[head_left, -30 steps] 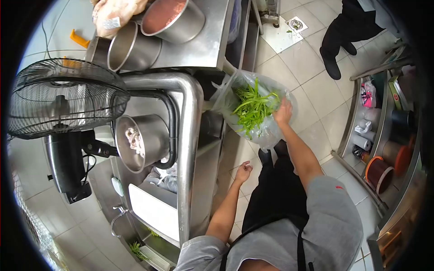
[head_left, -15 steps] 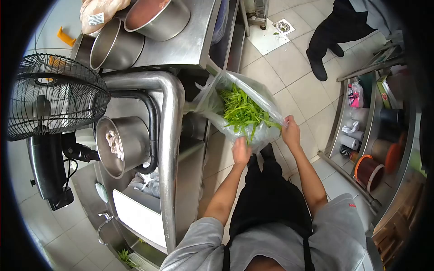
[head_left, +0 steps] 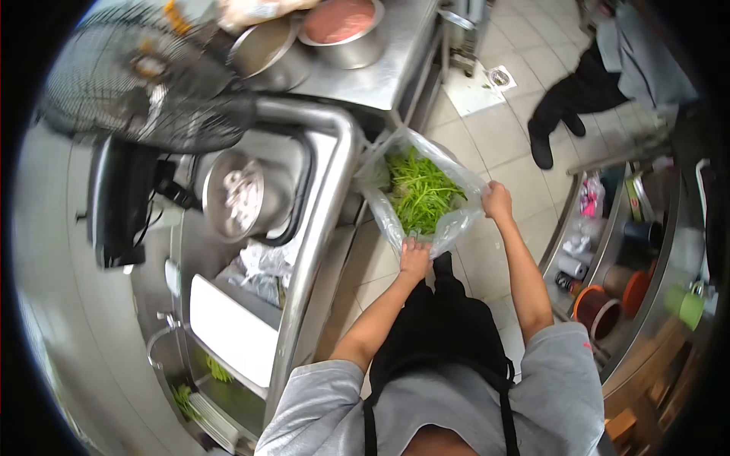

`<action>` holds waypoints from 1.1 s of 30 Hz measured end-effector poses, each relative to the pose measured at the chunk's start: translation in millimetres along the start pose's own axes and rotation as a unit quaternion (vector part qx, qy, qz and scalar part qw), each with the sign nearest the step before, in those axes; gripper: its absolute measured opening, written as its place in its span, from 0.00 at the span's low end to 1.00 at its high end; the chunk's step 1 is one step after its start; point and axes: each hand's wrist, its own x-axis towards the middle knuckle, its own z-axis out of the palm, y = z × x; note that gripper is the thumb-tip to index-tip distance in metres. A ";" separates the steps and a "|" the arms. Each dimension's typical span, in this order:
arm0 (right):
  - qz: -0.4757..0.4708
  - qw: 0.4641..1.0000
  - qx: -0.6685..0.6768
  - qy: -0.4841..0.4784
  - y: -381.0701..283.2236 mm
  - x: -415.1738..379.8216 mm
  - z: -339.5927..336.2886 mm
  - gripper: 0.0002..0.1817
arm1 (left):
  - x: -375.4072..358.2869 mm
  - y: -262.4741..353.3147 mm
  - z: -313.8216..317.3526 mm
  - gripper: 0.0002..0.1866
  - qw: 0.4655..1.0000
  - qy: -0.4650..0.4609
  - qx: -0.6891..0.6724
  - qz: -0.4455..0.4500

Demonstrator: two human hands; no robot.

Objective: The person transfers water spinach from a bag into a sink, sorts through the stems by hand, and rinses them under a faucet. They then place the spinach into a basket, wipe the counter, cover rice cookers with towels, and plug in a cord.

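A clear plastic bag hangs with its mouth wide, and a heap of green leafy vegetables lies inside. My left hand is closed on the bag's near rim. On the right side of the mouth, my right hand pinches the rim between thumb and fingers. The bag's far left corner reaches up beside the steel counter; what holds it there is hard to make out. Its bottom is hidden below the greens.
Left stand a steel sink, a pot of pale pieces, a white board and a black fan. A pot of reddish contents sits on the counter. Shelves line the right; another person stands beyond.
My left hand has come from over the near greens onto the bag's rim. The bag's mouth is spread wider. The view has shifted, so the sink and fan appear further right.
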 end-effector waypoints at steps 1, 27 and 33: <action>-0.027 0.998 -0.043 0.033 9.8 2.3 12.5 0.15 | -12.4 0.7 -7.7 0.36 0.999 0.029 -0.026 -0.008; -0.729 0.618 0.025 -0.292 -309.6 -552.1 154.4 0.20 | -612.5 -69.1 341.0 0.18 0.439 0.418 -0.607 -0.514; -0.768 0.475 -0.115 -0.413 -328.4 -673.6 285.7 0.19 | -702.4 -76.2 365.7 0.15 0.364 0.553 -0.523 -0.537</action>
